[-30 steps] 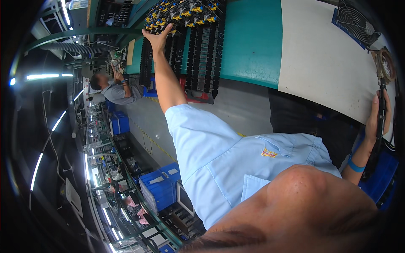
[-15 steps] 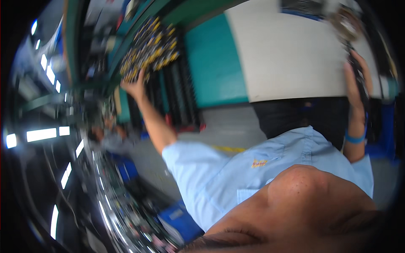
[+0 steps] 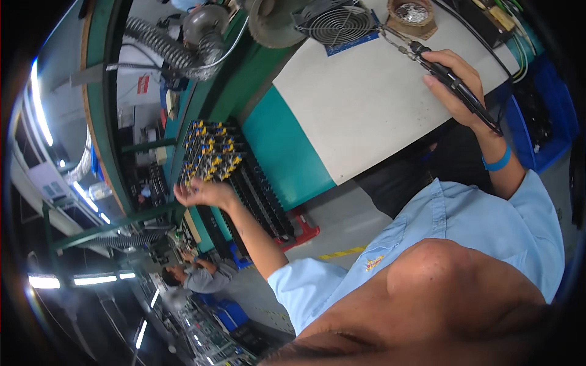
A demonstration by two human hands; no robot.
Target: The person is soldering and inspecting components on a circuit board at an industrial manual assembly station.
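Note:
My right hand (image 3: pixel 456 85) is closed round the black handle of a soldering iron (image 3: pixel 455 85). The iron's metal front end points to the far left, over the white work mat (image 3: pixel 360 116), near a fume fan (image 3: pixel 339 27) with a round wire guard. A brownish holder (image 3: pixel 412 13) with silvery bits in its cup lies just beyond the tip. Out to the left, my left hand (image 3: pixel 207 193) is at the near edge of a group of small parts with yellow and black tops (image 3: pixel 213 146) on black racks (image 3: pixel 262 195). Its fingers are loosely bent, thumb apart, and nothing shows in them.
A blue bin (image 3: pixel 543 116) with dark items hangs by the bench's right end. Cables (image 3: pixel 522 61) run along the far right. Flexible ducts (image 3: pixel 165 52) and a green frame (image 3: pixel 210 91) border the far left. A co-worker (image 3: pixel 204 277) in grey sits at the left.
The view has turned and sharpened, bringing the fan and ducts into sight. My right hand still holds the soldering iron; my left hand remains by the parts on the racks.

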